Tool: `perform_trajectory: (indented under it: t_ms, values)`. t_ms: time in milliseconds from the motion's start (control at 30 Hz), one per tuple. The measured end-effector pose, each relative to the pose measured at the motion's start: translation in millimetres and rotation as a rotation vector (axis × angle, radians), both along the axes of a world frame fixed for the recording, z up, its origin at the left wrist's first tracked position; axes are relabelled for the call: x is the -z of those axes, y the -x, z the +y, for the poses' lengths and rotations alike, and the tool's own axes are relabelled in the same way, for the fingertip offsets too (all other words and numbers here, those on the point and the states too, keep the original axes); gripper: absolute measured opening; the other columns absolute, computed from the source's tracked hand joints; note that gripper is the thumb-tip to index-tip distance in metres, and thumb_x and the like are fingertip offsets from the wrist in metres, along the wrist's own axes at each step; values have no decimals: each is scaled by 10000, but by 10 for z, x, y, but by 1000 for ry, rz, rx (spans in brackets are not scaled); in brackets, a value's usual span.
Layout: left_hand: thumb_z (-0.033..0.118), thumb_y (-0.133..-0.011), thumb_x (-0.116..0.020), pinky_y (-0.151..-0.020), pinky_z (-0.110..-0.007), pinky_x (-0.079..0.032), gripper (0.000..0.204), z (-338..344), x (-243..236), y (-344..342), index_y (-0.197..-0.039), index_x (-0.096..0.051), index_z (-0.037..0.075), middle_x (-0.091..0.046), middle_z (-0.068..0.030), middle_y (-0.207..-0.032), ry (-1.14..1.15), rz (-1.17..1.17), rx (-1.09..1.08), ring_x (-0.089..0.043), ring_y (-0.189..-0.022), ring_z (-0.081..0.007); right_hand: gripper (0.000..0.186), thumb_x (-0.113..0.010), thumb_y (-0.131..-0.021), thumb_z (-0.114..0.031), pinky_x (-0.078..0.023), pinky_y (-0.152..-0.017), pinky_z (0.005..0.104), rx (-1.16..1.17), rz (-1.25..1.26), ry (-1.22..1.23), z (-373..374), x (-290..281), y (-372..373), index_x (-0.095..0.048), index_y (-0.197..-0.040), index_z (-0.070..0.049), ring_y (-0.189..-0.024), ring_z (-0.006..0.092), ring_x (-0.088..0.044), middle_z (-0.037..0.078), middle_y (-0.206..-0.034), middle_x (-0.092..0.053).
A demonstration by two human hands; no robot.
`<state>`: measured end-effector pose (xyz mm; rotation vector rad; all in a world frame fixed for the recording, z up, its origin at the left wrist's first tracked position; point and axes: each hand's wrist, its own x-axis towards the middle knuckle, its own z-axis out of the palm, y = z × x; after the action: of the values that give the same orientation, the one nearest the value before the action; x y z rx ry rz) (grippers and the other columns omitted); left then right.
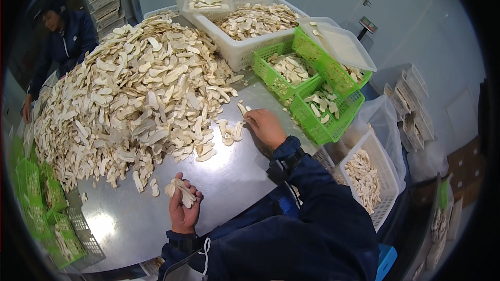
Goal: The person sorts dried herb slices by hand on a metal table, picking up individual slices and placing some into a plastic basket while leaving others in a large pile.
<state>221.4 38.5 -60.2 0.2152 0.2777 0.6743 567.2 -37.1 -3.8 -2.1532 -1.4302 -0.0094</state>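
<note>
A large heap of pale dried mushroom slices covers much of the steel table. My left hand, palm up near the table's front edge, has its fingers curled around a few mushroom slices. Further right and farther away, my right hand reaches over the table with its fingertips pinched at a small mushroom slice. Between that hand and the heap lies a small loose group of slices.
Green baskets holding slices line the table's right side. Behind the heap stands a white crate full of slices; another white crate sits low right. More green baskets are at left, where a co-worker stands.
</note>
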Motion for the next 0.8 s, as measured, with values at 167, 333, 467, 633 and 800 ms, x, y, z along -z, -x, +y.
perform_trajectory:
  t_ms: [167,333,467,633,800]
  values:
    - [216,-1000,-580,-878,-392,-481,505,2,-3,27,-1462,-395,127,-579,-55,-1109,8,18,-17,-549,-921,-179,248,-613,-911,-105,-481,-929,415,-133,242,94,65,-112,114,-671,-1152,-89,-1055,333,-622,145,-1081,-694]
    - [220,-1000,-581,-878,-392,-480,507,-1,-16,-14,-1462,-395,128,-575,-54,-1117,3,12,1,-547,-919,-175,463,-624,-907,-114,-402,-1084,416,-328,165,-27,62,128,-63,-539,-1358,-59,-1264,363,-493,170,-1372,-545]
    - [222,-1000,-582,-877,-393,-477,509,-2,-13,-17,-1463,-394,128,-574,-55,-1121,-2,10,4,-547,-921,-174,399,-641,-901,-135,-396,-1085,429,-452,36,12,47,194,-89,-585,-1284,-38,-1270,370,-484,184,-1358,-550]
    - [221,-1002,-579,-877,-393,-476,514,-2,2,14,-1470,-387,131,-576,-54,-1122,2,11,-11,-549,-928,-175,319,-704,-866,-278,-409,-1058,426,-415,93,140,-15,64,-1,-637,-1073,-44,-1271,371,-476,178,-1338,-561]
    - [219,-1005,-573,-871,-386,-479,510,-13,-15,-9,-1471,-387,126,-578,-55,-1126,-15,35,-14,-554,-917,-178,349,-714,-859,-329,-454,-979,416,-312,91,215,-142,-17,117,-640,-1066,-59,-1186,349,-550,156,-1246,-626]
